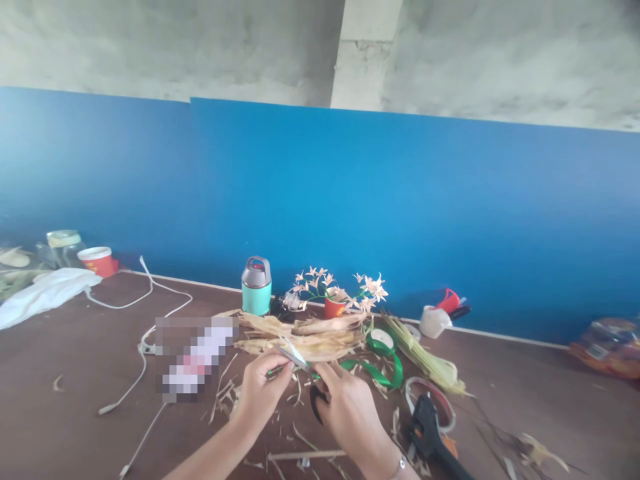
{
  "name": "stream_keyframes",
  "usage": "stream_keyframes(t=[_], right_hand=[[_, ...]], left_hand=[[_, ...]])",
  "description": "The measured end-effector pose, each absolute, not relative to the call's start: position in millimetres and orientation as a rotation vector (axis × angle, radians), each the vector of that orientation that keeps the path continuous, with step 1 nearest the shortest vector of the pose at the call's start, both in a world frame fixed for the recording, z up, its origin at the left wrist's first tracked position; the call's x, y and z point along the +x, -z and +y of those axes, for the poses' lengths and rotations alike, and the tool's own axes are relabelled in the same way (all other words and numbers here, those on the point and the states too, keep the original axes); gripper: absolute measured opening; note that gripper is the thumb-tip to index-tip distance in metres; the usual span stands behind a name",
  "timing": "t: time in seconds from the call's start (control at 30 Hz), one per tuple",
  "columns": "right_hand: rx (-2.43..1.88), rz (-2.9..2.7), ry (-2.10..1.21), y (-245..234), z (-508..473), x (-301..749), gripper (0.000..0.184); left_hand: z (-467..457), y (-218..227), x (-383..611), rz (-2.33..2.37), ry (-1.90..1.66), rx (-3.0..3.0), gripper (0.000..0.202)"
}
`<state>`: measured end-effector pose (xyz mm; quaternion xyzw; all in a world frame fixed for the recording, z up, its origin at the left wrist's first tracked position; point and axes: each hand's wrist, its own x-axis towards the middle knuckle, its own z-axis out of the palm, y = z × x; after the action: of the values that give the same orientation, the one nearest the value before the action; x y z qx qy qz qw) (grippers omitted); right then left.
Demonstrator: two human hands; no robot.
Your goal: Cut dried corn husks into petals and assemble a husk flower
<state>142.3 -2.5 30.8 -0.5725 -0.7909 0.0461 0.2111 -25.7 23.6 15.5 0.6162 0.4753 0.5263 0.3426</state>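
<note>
My right hand [350, 400] is closed round a pair of scissors [319, 403], its black handle loop showing below the fingers and its blades pointing up and left. My left hand [263, 387] is pinched shut close to the blades; what lies between thumb and fingertips is too small to make out, with a bit of green showing beside them. Just beyond both hands lie dried corn husks [320, 343]. A roll of green ribbon [383, 341] trails a loose loop to the right of my fingers. Husk scraps [297, 437] are scattered beneath my hands.
A red cup [334, 305] with pale husk flowers [373, 288] stands behind the husks, near a turquoise flask [257, 297]. At right are a black glue gun [430, 433], a roll of tape [447, 407] and a green stalk bundle [425, 357]. White cables [145, 360] cross the left side.
</note>
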Motion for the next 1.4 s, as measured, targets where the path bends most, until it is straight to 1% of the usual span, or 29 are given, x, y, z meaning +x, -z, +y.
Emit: stream_keyframes(t=[0.27,0.33,0.43,0.53,0.6,0.67,0.77,0.83,0.9,1.03,1.2,1.27,1.4], right_hand=[[-1.564,-2.167,-0.163,-32.2,-4.0,141.9,0.040],[-1.540,-2.095,-0.215,-29.7,-2.2,141.4,0.039],[-1.431,-1.856,-0.485,-25.6,2.5,139.6,0.029],[-1.248,-1.562,-0.805,-23.9,6.1,135.9,0.016],[-1.148,-1.415,-0.924,-23.7,6.7,133.1,0.020],[-1.091,-1.345,-0.985,-23.2,6.6,130.9,0.025],[-1.053,-1.298,-1.057,-22.1,7.0,130.9,0.028],[-1.044,-1.203,-1.150,-22.2,8.1,133.1,0.032],[-1.038,-1.077,-1.253,-23.3,9.0,135.8,0.037],[-0.994,-0.935,-1.384,-24.4,9.3,138.1,0.039],[-0.928,-0.907,-1.457,-22.6,8.6,133.7,0.037],[-0.914,-0.885,-1.470,-23.5,7.7,131.8,0.035],[-0.890,-0.898,-1.477,-25.4,5.6,129.8,0.033]], left_hand=[[21.8,-18.2,-24.0,1.163,-1.382,1.553,0.014],[22.4,-17.4,-23.9,1.180,-1.398,1.531,0.013],[24.0,-15.2,-23.1,1.213,-1.407,1.525,0.011],[23.1,-14.4,-20.4,1.201,-1.368,1.597,0.014],[20.3,-15.2,-17.5,1.172,-1.308,1.662,0.016],[16.6,-16.6,-14.3,1.119,-1.240,1.701,0.017],[12.5,-17.1,-10.9,1.032,-1.175,1.683,0.018],[12.0,-15.5,-10.2,0.988,-1.127,1.584,0.013],[12.9,-13.0,-10.6,0.944,-1.072,1.343,0.012],[16.8,-10.4,-12.4,0.772,-0.923,0.766,0.032],[21.4,-10.3,-14.6,0.666,-0.696,0.550,0.044],[21.7,-9.6,-15.3,0.641,-0.686,0.564,0.040],[19.5,-8.8,-15.3,0.669,-0.700,0.582,0.014]])
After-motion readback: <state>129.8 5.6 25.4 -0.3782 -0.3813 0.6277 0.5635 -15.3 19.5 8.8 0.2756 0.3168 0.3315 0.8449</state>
